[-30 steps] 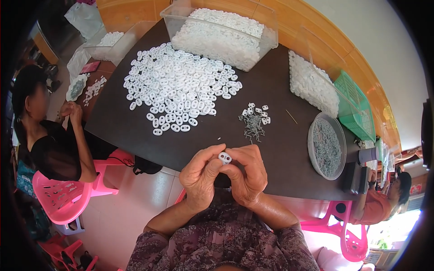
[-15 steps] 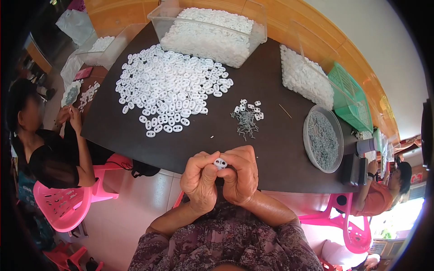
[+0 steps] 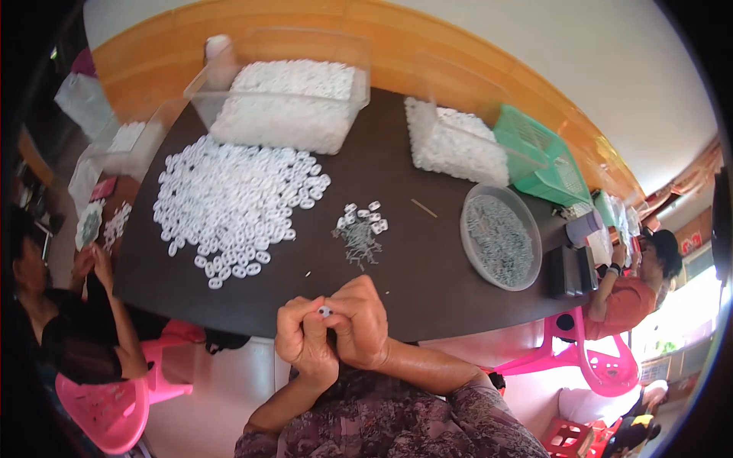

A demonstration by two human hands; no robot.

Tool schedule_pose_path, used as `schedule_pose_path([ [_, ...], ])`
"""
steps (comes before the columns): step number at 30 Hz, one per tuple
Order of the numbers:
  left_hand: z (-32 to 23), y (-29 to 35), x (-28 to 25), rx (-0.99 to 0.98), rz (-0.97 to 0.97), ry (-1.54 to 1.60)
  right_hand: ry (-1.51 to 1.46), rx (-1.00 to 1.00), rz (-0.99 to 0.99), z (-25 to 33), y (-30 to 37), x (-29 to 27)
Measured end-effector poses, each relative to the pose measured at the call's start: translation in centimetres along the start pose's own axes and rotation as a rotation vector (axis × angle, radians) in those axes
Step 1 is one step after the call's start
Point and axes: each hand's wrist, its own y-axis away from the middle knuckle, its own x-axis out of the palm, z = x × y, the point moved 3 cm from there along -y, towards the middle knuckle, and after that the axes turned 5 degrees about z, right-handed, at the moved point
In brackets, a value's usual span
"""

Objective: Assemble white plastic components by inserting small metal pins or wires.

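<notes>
Between my two hands is a small white plastic oval piece (image 3: pixel 325 312) with dark holes. My left hand (image 3: pixel 307 343) pinches it from one side between thumb and fingers, and my right hand (image 3: pixel 362 324) grips it from the other. Fingertips cover most of the piece. Both hands are raised at the table's near edge. Just beyond them lies a small heap of grey screws (image 3: pixel 359 246), with several small white two-holed blocks (image 3: pixel 378 227) around its far side. A broad pile of white two-holed ovals (image 3: pixel 229 206) spreads over the table to the left.
Behind the pile stands a clear bin (image 3: pixel 362 103) of white pieces; another heap of white pieces (image 3: pixel 458 156) fills a second bin. To the right are a green basket (image 3: pixel 527 130), a round tub (image 3: pixel 537 259) of screws and a thin stick (image 3: pixel 424 208). People sit at left and right.
The whole view has shifted, so the table's contents sit lower and further left. My hands remain together on the oval piece, which now shows less between the fingertips.
</notes>
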Motion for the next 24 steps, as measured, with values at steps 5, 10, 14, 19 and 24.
schedule_pose_path([
  [5,0.1,0.0,0.8,0.067,0.019,-0.037,0.025,0.002,-0.014,0.3,-0.2,-1.0],
  [10,0.5,-0.7,0.6,-0.048,0.155,-0.159,0.025,0.144,0.040,-1.0,-0.5,-2.2],
  [14,0.2,-0.4,0.5,-0.300,0.257,-0.027,-0.003,0.402,0.122,-2.8,-0.3,-4.6],
  [19,0.5,-1.8,-3.1,-0.283,0.211,-0.165,0.473,0.420,0.145,-5.1,-7.3,-12.9],
  [24,-1.0,-4.6,-6.0,-0.002,0.066,-0.583,0.618,0.366,-0.158,-12.7,-14.9,-24.8],
])
